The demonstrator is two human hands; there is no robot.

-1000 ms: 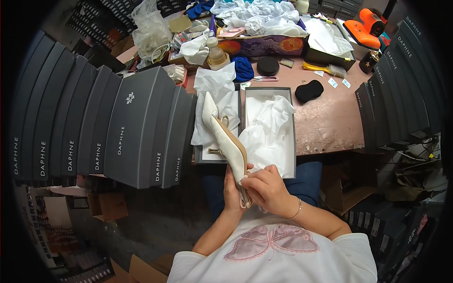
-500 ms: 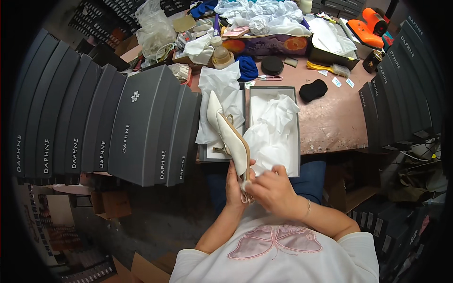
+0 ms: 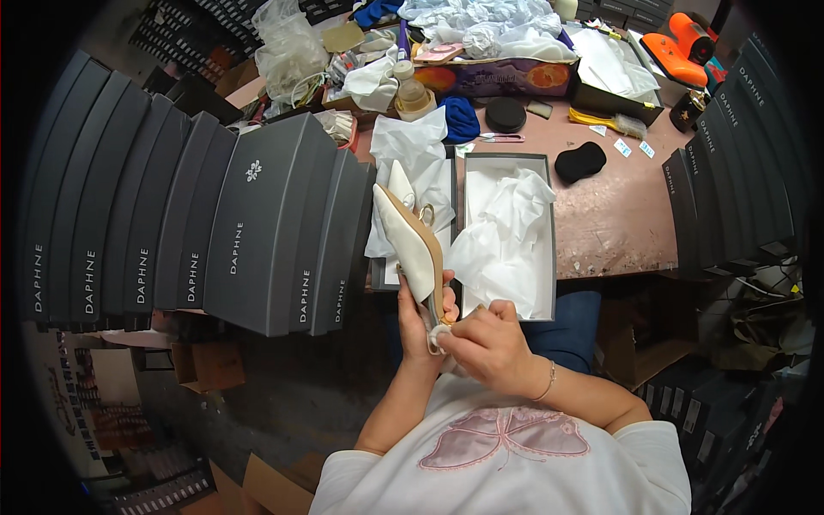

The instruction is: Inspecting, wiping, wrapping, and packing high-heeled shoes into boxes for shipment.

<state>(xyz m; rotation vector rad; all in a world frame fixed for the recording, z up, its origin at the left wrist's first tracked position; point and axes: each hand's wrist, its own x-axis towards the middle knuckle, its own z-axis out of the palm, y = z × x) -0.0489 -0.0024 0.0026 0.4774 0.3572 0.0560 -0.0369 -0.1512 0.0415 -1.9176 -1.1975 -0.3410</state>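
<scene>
My left hand (image 3: 415,330) is wrapped round the rear of a cream pointed slingback shoe (image 3: 405,245), toe pointing away from me and tan sole turned right. My right hand (image 3: 496,348) is closed in a pinch at the shoe's heel strap, pressing a small white wad (image 3: 438,333) against it. Behind the held shoe, the second cream shoe (image 3: 401,180) shows in part above white tissue paper (image 3: 403,133). Just beyond my hands lies an open grey shoe box (image 3: 549,257) with crumpled white tissue (image 3: 506,223) inside.
Stacked dark shoe boxes (image 3: 257,232) stand at the left, and more boxes (image 3: 730,172) at the right. On the pink table (image 3: 614,232) lie a black sponge (image 3: 580,162), a round black tin (image 3: 505,114), a yellow-handled brush (image 3: 609,122) and a blue cloth (image 3: 461,119).
The held shoe has turned, showing more sole, and its toe has tipped lower. The second shoe has come into sight behind it. My right hand stays at the strap, the white wad now clearer.
</scene>
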